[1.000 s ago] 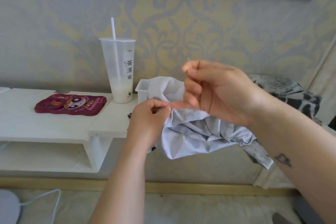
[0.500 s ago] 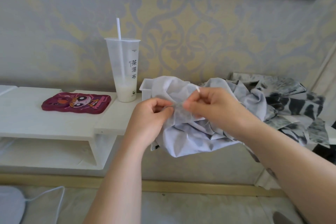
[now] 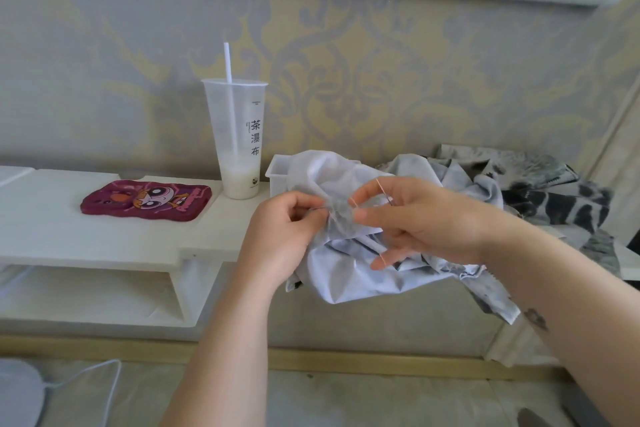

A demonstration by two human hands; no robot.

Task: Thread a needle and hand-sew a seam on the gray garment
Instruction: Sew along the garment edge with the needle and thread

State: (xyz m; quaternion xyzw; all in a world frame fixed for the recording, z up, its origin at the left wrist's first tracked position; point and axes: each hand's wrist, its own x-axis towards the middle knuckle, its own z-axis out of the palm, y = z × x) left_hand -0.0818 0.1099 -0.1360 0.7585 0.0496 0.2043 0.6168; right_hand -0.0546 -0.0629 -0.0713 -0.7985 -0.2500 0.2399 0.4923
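Your L hand (image 3: 291,229) pinches a fold of gray garment (image 3: 346,274), fingers curled; R hand (image 3: 426,222) pinches alongside, thumb to index, thread (image 3: 380,184) over index.

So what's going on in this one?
A person is hand-sewing. The left hand pinches a fold of the gray garment, held in front of a white shelf. The right hand pinches it from the other side, with a thin thread running across its fingers.
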